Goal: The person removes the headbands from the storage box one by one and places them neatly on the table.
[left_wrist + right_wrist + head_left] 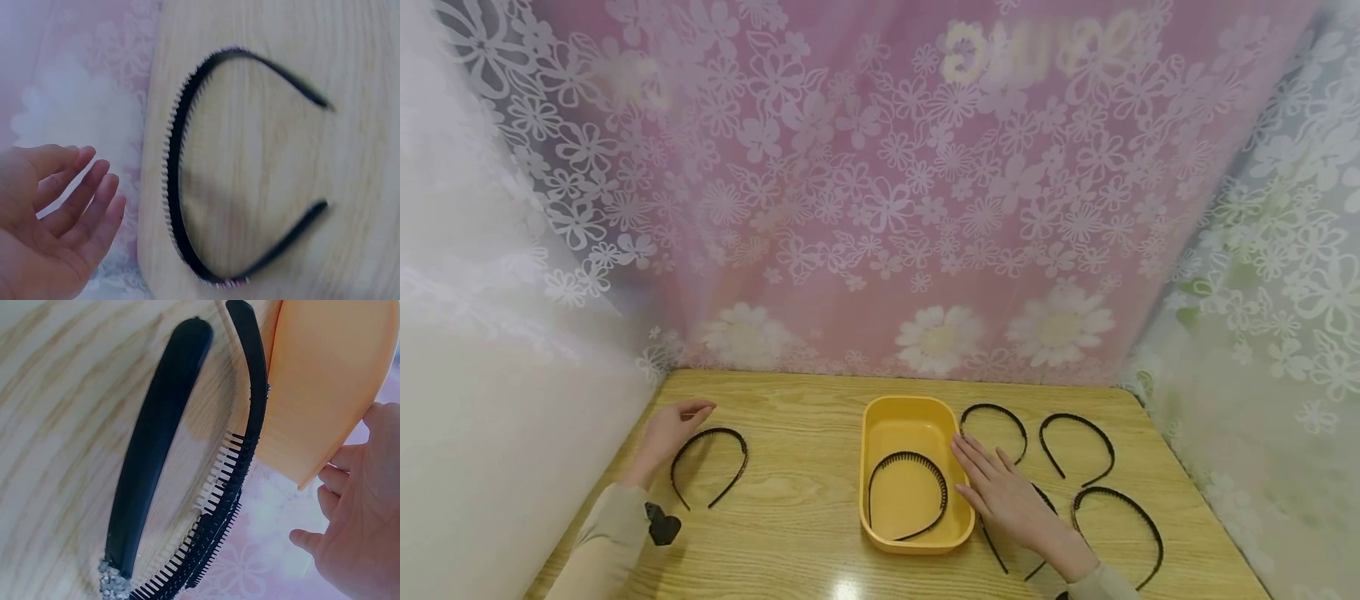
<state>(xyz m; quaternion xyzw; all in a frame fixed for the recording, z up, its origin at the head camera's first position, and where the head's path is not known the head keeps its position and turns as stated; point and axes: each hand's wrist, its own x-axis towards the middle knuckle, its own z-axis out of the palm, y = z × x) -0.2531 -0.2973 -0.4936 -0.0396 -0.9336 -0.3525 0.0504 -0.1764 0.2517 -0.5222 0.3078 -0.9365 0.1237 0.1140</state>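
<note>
A black toothed headband (747, 454) lies on the table at the left, its curve away from me. My left hand (668, 435) hovers by that headband's outer left side, with nothing in its loosely bent fingers. In the left wrist view the same headband (176, 156) is apart from the fingertips. A yellow plastic bin (863, 467) holds another black headband (945, 483), lying inside toward the near end. With fingers extended, my right hand (1011, 504) touches the bin's right rim. The right wrist view shows its fingertips against the bin wall (325, 381).
Several more black headbands lie right of the bin, among them one at the back (1026, 433), one farther right (1112, 454) and one near the front (1161, 537). Another headband (996, 550) is partly under my right hand. Flowered curtains (887, 208) enclose the wooden table (790, 500).
</note>
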